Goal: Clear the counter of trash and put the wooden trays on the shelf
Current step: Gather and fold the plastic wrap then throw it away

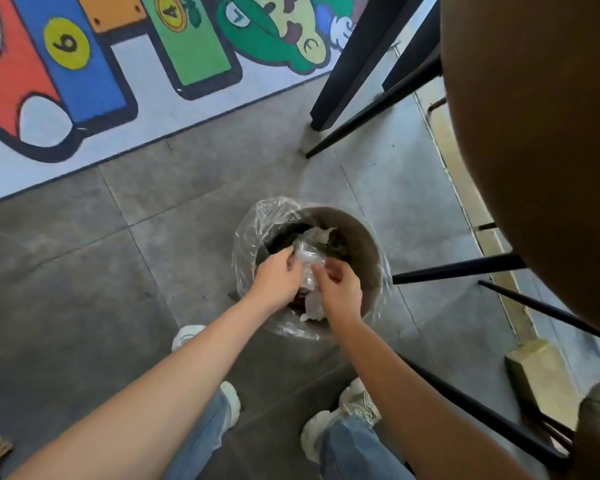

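A round brown trash bin [357, 233] lined with a clear plastic bag stands on the grey tiled floor, with crumpled waste inside. Both my hands hang just over its opening. My left hand [278, 277] and my right hand [338, 289] are each closed on a crumpled clear plastic wrapper [307, 259], which they hold between them above the bin. A piece of white paper [312, 306] shows below my hands, inside the bin. No wooden trays or counter top are in view.
A brown round stool seat [534, 150] with black metal legs [458, 268] crowds the right side. More black furniture legs [347, 74] stand behind the bin. A colourful play mat [101, 81] covers the floor at the upper left. My shoes [357, 403] stand below the bin.
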